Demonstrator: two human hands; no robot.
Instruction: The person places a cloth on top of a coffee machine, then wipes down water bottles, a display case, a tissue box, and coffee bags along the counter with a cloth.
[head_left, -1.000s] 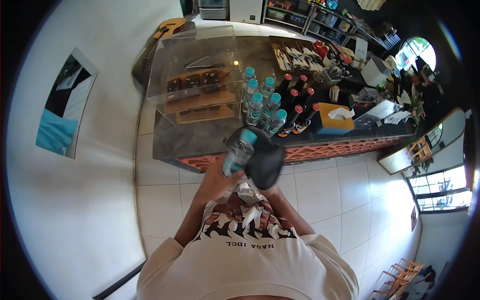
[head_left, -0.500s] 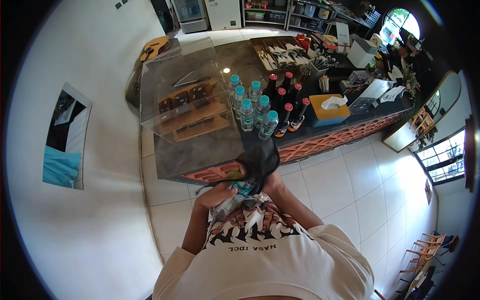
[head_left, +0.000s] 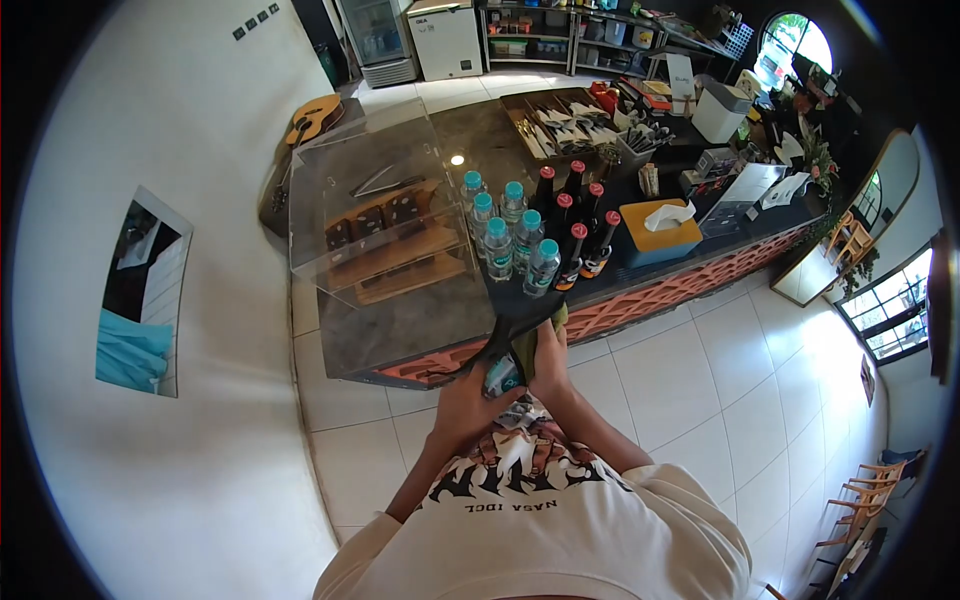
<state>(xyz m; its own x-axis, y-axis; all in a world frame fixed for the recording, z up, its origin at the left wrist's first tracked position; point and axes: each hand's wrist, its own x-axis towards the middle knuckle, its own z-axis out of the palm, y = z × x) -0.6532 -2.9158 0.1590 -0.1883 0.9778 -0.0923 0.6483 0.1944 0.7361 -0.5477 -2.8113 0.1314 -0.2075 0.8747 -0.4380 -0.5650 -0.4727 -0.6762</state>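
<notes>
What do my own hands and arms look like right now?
Your left hand and right hand show no gloves, and the forearms are uncovered. The short sleeves are cream, part of a loose shirt printed with dark, jagged shapes and small lettering.

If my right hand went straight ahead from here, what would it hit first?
Your right hand would likely meet the near edge of the counter, just short of the bottles, though depth is hard to judge.
</notes>
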